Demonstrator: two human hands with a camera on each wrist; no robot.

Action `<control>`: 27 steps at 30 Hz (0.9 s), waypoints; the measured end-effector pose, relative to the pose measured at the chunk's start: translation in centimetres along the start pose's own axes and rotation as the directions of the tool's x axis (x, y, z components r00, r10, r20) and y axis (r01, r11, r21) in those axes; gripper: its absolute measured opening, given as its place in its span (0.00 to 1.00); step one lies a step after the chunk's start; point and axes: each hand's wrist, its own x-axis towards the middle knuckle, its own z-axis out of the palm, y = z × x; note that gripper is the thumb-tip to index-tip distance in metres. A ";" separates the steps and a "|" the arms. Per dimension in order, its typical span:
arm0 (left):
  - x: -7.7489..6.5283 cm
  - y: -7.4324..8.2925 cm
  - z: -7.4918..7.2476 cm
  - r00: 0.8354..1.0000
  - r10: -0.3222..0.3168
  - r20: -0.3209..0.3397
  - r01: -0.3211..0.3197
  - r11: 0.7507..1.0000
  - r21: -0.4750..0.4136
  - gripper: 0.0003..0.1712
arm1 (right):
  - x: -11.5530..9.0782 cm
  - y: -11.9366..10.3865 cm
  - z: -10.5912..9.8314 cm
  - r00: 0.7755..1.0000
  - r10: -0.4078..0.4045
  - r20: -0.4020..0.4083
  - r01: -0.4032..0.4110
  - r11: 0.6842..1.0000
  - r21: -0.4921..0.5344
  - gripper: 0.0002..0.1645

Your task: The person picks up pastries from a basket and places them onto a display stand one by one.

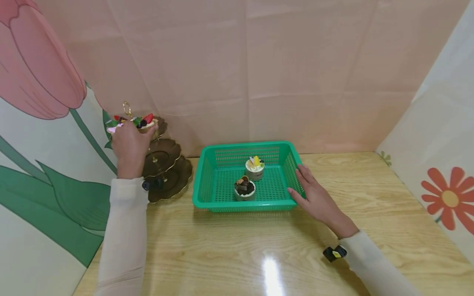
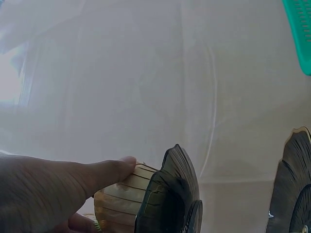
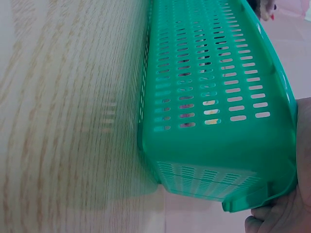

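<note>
My left hand [image 1: 130, 142] is at the top tier of a dark, scalloped three-tier stand [image 1: 163, 154]. It grips a fruit tart [image 1: 149, 123] topped with strawberry and dark berries. In the left wrist view, the thumb presses the tart's pale fluted side [image 2: 124, 199], right against the dark plate [image 2: 170, 194]. My right hand [image 1: 318, 199] holds the right end of a green basket [image 1: 244, 204] near its front corner, thumb over the inner side. Inside the basket are a chocolate-topped cup dessert [image 1: 245, 189] and a cream cup dessert [image 1: 254, 169] with yellow fruit.
The basket stands on a wood-grain table [image 1: 222, 250], close to the pink backdrop [image 1: 274, 82]. To its left is the tiered stand, near a flower-printed side cloth [image 1: 37, 193]. Another printed cloth [image 1: 440, 156] hangs along the right edge.
</note>
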 end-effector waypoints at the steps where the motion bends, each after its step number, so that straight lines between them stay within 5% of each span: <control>1: 0.0 0.0 0.0 1.000 0.001 -0.002 -0.001 1.000 -0.002 0.44 | 0.0 0.0 0.0 1.000 0.000 0.001 0.000 1.000 0.000 0.48; 16: -1.3 -0.6 0.2 0.995 0.023 -0.096 -0.032 0.995 -0.097 0.42 | -0.1 0.0 -0.1 1.000 0.002 -0.003 -0.001 1.000 0.008 0.47; 24: -3.8 -0.6 0.7 0.962 0.091 -0.257 -0.121 0.987 -0.103 0.41 | -0.1 0.0 -0.1 1.000 0.005 0.012 -0.005 1.000 0.011 0.48; 27: -4.8 -0.9 1.3 0.937 0.139 -0.320 -0.180 0.978 -0.101 0.40 | -0.1 -0.1 -0.1 1.000 0.004 0.009 -0.004 1.000 0.012 0.48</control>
